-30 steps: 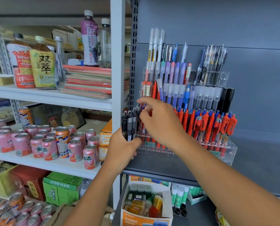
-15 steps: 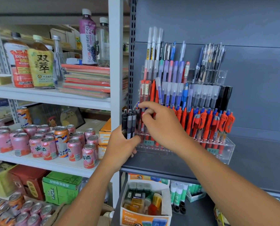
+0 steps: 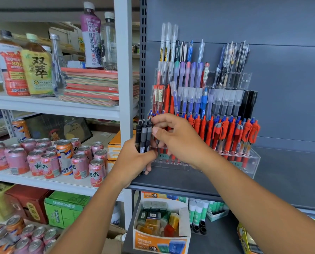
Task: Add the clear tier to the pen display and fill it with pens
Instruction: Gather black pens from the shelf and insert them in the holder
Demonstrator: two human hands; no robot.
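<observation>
Shop shelf (image 3: 290, 180) holds the display (image 3: 244, 79). Left grip (image 3: 134, 158) hugs black pens (image 3: 143, 136) beside the clear tier (image 3: 252, 162); right grip (image 3: 178, 140) pinches 1. A fast tug could spill the bunch

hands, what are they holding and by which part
The left hand grips a bundle of black pens round their lower barrels; the right hand seems to pinch the rightmost pen near its top.

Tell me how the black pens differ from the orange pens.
The black pens are black and grey; the orange pens are orange with blue tops. The black pens are bunched in the left hand; the orange pens stand in a row in the clear tier. Both point up.
</observation>
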